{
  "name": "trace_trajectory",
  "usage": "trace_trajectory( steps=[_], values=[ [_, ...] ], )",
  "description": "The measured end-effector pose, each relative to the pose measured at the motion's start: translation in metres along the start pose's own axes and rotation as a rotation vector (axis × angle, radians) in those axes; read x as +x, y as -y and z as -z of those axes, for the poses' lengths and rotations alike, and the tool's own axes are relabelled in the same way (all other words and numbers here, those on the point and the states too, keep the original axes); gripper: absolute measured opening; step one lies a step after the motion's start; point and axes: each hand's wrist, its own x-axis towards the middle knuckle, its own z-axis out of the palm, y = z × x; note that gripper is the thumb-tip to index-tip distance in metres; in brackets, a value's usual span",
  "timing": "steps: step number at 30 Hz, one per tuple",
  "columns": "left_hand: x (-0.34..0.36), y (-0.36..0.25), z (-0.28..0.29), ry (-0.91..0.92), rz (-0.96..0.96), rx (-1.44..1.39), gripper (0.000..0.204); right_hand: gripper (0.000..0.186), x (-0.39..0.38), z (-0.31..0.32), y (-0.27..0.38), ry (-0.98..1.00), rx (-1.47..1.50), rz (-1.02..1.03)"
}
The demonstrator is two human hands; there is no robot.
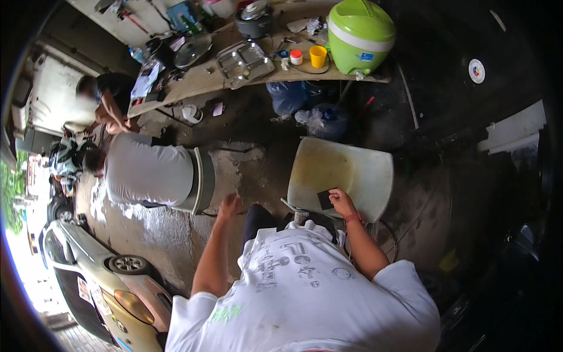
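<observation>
My right hand (pixel 340 202) pinches a thin, flat black square (pixel 326 199) by its edge, over the near part of a pale plastic chair (pixel 375 176). The chair's seat carries a yellowish-brown stain. I cannot make out what the black square is made of. A red band circles my right wrist. My left hand (pixel 230 205) is raised over the floor, left of the chair and apart from it. Its fingers look loosely curled, with nothing visible in them.
Ahead stands a cluttered table (pixel 170 97) with a green cooler (pixel 360 41), a yellow cup (pixel 318 56) and a metal tray (pixel 243 61). Two people are at left, one seated in a white shirt (pixel 149 170). A car (pixel 111 281) is parked behind them.
</observation>
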Motion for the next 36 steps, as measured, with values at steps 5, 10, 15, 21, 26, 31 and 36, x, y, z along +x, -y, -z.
trace_trajectory(
  steps=[5, 10, 15, 21, 26, 31, 36],
  values=[
    [0.124, -0.178, 0.014, 0.047, -0.308, 0.096, 0.059, 0.036, -0.064, 0.008, -0.085, -0.189, 0.008, -0.161],
    [0.243, -0.345, -0.002, 0.024, -0.54, 0.088, 0.056, 0.026, -0.18, -0.027, -0.184, -0.409, -0.216, -0.377],
    [0.403, -0.459, -0.037, -0.007, -0.624, 0.126, 0.057, 0.017, -0.283, -0.123, -0.17, -0.508, 0.462, -1.056],
    [0.593, -0.526, -0.089, -0.158, -0.598, 0.405, 0.056, 0.017, -0.257, -0.203, 0.012, -0.538, 0.54, -1.137],
    [0.657, -0.557, -0.098, -0.008, -0.471, 0.727, 0.072, 0.016, -0.223, -0.231, 0.089, -0.592, 0.556, -1.189],
    [0.697, -0.562, -0.108, 0.03, -0.394, 1.031, 0.099, 0.016, -0.247, -0.278, 0.115, -0.695, 0.637, -1.205],
    [0.777, -0.537, -0.134, -0.071, -0.789, 1.355, 0.049, 0.038, -0.236, -0.287, 0.169, -0.399, -0.011, -1.375]
  ],
)
